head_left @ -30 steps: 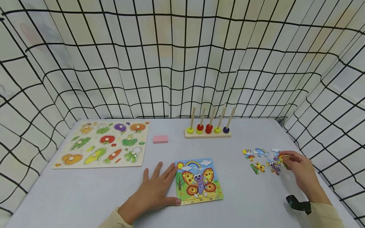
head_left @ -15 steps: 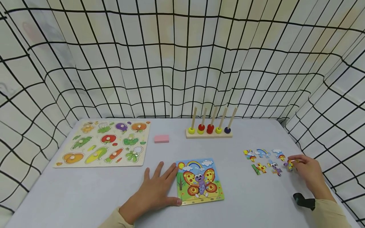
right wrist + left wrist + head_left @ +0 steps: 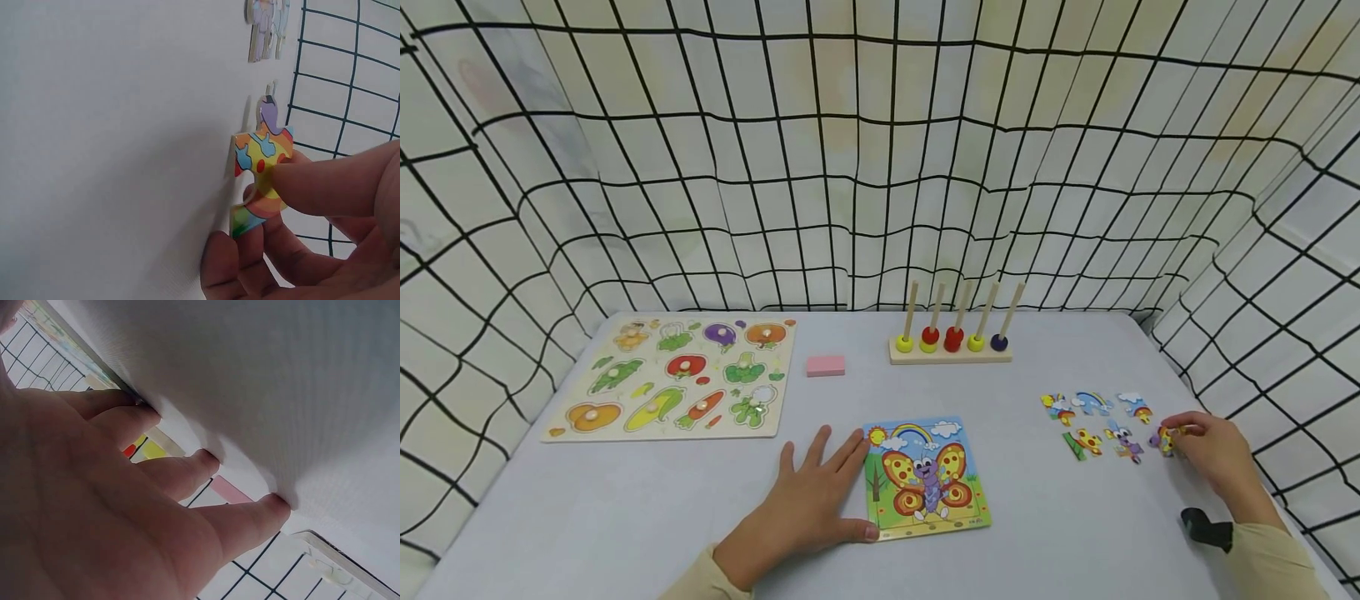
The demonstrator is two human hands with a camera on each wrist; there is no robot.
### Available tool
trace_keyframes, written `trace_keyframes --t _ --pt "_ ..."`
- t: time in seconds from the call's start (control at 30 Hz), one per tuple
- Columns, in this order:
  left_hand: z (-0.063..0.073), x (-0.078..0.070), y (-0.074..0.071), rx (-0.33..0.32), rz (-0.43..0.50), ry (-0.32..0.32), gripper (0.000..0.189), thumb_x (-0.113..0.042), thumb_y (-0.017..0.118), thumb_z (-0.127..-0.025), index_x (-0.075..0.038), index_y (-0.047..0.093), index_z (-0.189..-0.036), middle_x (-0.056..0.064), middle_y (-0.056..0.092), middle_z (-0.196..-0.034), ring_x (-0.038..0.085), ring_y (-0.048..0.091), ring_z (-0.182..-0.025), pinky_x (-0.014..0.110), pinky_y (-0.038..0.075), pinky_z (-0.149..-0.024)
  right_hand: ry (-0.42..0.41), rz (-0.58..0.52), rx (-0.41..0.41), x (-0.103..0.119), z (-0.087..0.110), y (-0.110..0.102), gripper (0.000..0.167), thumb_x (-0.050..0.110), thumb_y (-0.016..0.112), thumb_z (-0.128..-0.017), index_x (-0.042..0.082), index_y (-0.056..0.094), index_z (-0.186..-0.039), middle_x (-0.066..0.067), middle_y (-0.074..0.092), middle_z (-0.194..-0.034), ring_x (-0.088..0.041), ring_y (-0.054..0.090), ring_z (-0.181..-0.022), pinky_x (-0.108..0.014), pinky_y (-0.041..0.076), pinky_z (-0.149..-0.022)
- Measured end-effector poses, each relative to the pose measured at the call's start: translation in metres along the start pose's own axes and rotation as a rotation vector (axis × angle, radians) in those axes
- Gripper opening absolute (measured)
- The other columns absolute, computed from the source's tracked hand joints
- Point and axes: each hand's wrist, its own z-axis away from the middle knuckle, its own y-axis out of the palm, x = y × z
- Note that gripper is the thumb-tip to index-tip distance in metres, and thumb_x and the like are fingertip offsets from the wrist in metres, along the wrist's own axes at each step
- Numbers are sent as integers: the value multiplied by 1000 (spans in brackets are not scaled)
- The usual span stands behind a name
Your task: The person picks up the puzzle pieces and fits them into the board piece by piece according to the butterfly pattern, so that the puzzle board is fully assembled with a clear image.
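A square butterfly puzzle board (image 3: 927, 479) lies on the white table in front of the person. The left hand (image 3: 808, 504) rests flat beside it with fingers spread, its thumb and index fingertips right at the board's left edge. At the right, the right hand (image 3: 1217, 454) pinches a jigsaw piece (image 3: 265, 147) between thumb and fingers. This piece is yellow and orange with red dots and a purple knob, and it is tilted close to the table surface. Several other jigsaw pieces (image 3: 1092, 403) lie in two rows just left of that hand, among them a purple one (image 3: 1124, 445).
A wooden vegetable peg puzzle (image 3: 666, 379) lies at the back left, with a pink block (image 3: 825, 366) beside it. Farther right stands a peg stand (image 3: 951, 353) with coloured beads. Black netting (image 3: 865, 167) encloses the back and sides. A black strap (image 3: 1206, 529) sits at the right wrist.
The right hand has drawn rightward and slightly toward the person with its piece, away from the two rows, uncovering the cloud piece. The left hand keeps its place at the board.
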Motion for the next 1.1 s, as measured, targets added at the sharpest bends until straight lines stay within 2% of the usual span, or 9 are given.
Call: trace_keyframes --t 0.1,0.33,0.63,0.73,0.9,1.0,1.1 --pt "0 0 -1 3 0 -2 115 -72 82 -79 -9 40 -166 6 35 -173 52 22 -156 87 15 -110 -25 48 10 1 0 -1 31 0 61 -94 -12 66 -122 -38 60 -116 -45 56 -98 -43 43 -72" --pt "1 -1 -2 4 4 -6 114 -71 83 -79 -9 40 -166 6 35 -173 52 23 -156 87 16 -111 -103 136 -21 0 -3 3 29 -3 62 -89 -11 67 -116 -37 61 -109 -49 56 -98 -48 44 -72" --pt "0 0 0 9 -3 -8 115 -73 82 -80 -10 40 -166 6 35 -173 52 22 -156 87 15 -111 -102 197 -25 -1 -5 11 14 -2 63 -91 -10 67 -103 -34 63 -102 -47 59 -93 -52 47 -72" --pt "0 0 0 13 0 -9 115 -73 81 -80 -10 39 -166 6 34 -173 52 22 -157 87 15 -111 -96 194 -17 -1 -5 11 17 0 64 -93 -11 67 -106 -34 63 -103 -47 60 -94 -51 48 -72" --pt "0 -1 1 12 -3 -11 115 -73 82 -79 -10 40 -166 6 35 -173 52 22 -157 87 15 -110 -80 161 -4 2 -3 6 28 8 56 -101 -13 63 -118 -35 64 -110 -45 61 -96 -44 48 -69" --pt "0 0 1 11 -6 -10 115 -73 82 -79 -10 40 -166 6 35 -173 52 22 -157 87 15 -110 -67 122 -9 8 2 5 37 16 51 -107 -16 58 -126 -38 62 -118 -47 61 -100 -44 50 -71" --pt "0 0 1 6 -13 -7 115 -73 82 -79 -10 40 -166 6 35 -173 52 23 -156 87 16 -110 -56 83 -32 16 6 5 44 22 48 -111 -17 54 -131 -40 60 -123 -49 60 -105 -50 52 -76"
